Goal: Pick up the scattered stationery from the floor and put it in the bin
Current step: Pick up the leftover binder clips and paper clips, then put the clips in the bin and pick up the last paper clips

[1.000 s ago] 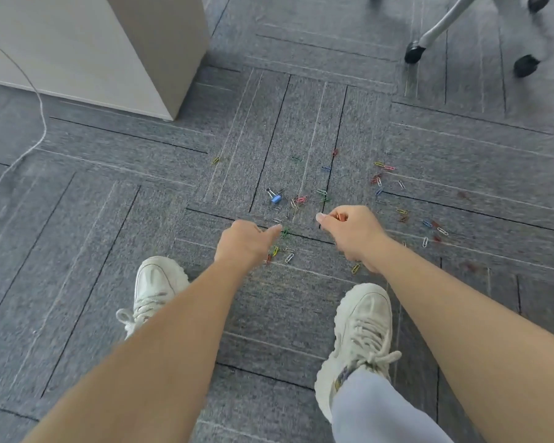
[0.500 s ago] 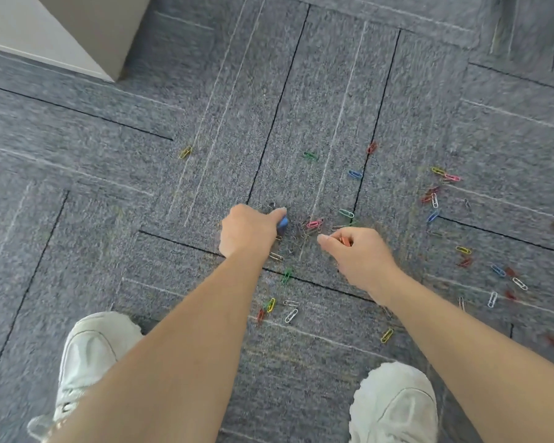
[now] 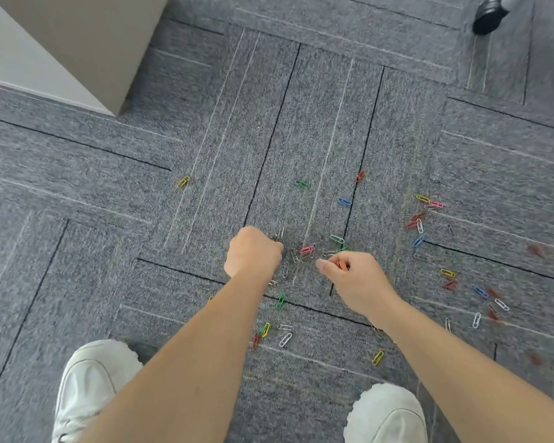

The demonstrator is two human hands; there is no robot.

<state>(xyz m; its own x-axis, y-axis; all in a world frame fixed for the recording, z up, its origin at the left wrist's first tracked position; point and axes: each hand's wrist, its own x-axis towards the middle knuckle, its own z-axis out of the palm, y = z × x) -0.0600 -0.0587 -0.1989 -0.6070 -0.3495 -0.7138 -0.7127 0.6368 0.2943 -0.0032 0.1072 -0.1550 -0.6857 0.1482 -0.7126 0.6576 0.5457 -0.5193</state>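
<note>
Coloured paper clips lie scattered over the grey carpet, thickest in a cluster (image 3: pixel 306 250) between my hands and in another patch to the right (image 3: pixel 419 223). My left hand (image 3: pixel 253 255) is closed in a fist on the carpet at the cluster's left edge. A silver wire loop (image 3: pixel 280 233) sticks out above its knuckles, and the small blue clip seen there earlier is hidden under the fingers. My right hand (image 3: pixel 355 279) pinches a few red-orange paper clips (image 3: pixel 343 266) between thumb and fingers. No bin is in view.
A beige cabinet corner (image 3: pixel 77 43) stands at the upper left. A black chair caster (image 3: pixel 490 14) sits at the top right. My white shoes (image 3: pixel 90 388) (image 3: pixel 387 414) are planted near the bottom edge, with loose clips (image 3: pixel 285 338) between them.
The view has tilted down and closer to the floor. My left hand has closed over the small blue clip, which no longer shows. My right hand stays pinched on its clips.
</note>
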